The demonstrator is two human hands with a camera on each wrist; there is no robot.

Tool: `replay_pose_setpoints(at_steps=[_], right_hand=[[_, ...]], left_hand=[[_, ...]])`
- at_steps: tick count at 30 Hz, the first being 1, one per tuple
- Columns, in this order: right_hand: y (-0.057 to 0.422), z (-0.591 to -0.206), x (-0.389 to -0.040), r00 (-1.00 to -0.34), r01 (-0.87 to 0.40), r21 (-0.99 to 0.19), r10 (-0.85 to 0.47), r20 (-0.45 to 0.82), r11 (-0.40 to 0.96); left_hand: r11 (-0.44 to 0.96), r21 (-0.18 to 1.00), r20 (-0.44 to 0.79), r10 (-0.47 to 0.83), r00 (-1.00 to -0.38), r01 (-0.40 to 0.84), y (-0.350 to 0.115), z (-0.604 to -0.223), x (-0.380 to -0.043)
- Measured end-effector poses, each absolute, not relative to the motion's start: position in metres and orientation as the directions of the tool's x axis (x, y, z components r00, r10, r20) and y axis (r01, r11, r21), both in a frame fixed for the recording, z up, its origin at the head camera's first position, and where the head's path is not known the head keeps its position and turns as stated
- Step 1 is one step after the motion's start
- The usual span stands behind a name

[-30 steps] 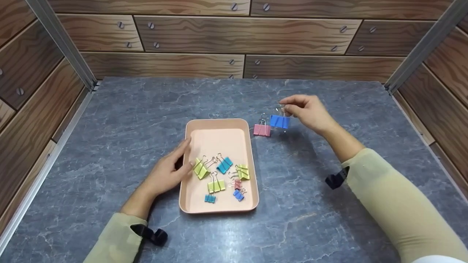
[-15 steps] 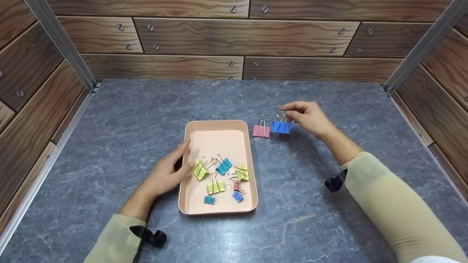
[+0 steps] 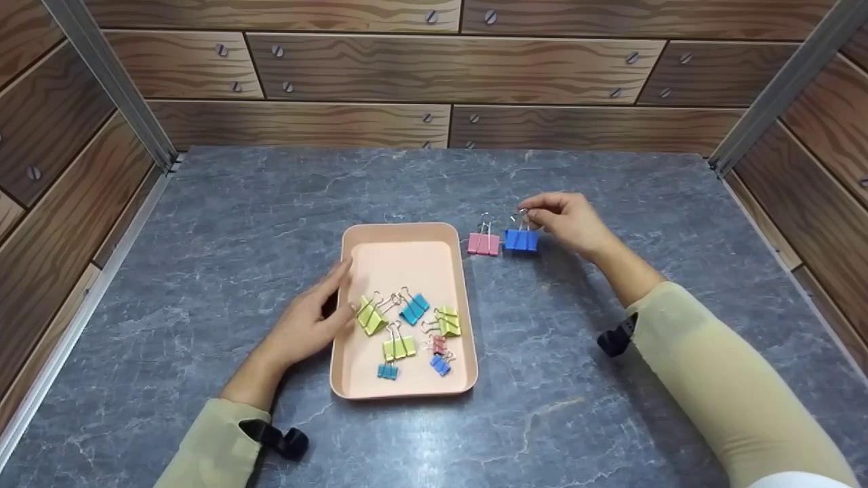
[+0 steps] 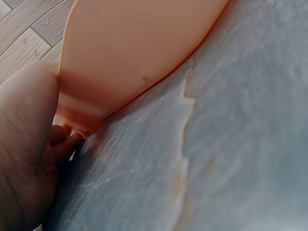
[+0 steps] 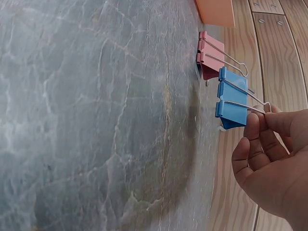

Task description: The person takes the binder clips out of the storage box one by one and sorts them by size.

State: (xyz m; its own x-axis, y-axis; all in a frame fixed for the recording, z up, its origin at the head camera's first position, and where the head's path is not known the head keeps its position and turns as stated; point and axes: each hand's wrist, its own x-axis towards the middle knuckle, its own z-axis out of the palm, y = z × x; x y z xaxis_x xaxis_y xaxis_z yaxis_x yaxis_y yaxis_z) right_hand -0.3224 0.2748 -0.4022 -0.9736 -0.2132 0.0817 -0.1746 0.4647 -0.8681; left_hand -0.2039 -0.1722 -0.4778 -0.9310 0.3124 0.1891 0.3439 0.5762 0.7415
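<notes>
My right hand (image 3: 568,220) pinches a wire handle of a large blue binder clip (image 3: 521,240) between thumb and fingertips. The clip stands on or just above the table, body down and handles up. Close to its left, a pink binder clip (image 3: 483,245) stands the same way; both show in the right wrist view, the blue clip (image 5: 233,97) nearer. My left hand (image 3: 306,329) grips the left wall of a peach tray (image 3: 404,232), thumb over the rim, other fingers low outside, as the left wrist view shows (image 4: 67,139).
Several binder clips lie in the tray's near half: yellow-green ones (image 3: 399,348), a teal one (image 3: 414,309), a small teal one (image 3: 387,371), a small red one (image 3: 439,344) and a small blue one (image 3: 440,366). Wood-patterned walls (image 3: 434,68) border the grey marbled table (image 3: 271,203).
My right hand has lowered the blue binder clip, which now sits level with the pink one. The left hand and the tray have stayed in place.
</notes>
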Motion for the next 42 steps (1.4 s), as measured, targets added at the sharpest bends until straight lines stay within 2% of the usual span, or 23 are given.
replay_pose_setpoints(at_steps=[21, 42], right_hand=[[0.275, -0.412, -0.323, -0.976, -0.159, -0.861, -0.208, 0.063, 0.483], [0.282, -0.417, -0.324, -0.979, -0.124, -0.891, -0.201, 0.038, 0.437]], left_hand=[[0.579, 0.741, 0.178, 0.318, -0.931, 0.339, -0.174, -0.477, -0.203], [0.578, 0.742, 0.180, 0.317, -0.931, 0.340, -0.172, -0.476, -0.204]])
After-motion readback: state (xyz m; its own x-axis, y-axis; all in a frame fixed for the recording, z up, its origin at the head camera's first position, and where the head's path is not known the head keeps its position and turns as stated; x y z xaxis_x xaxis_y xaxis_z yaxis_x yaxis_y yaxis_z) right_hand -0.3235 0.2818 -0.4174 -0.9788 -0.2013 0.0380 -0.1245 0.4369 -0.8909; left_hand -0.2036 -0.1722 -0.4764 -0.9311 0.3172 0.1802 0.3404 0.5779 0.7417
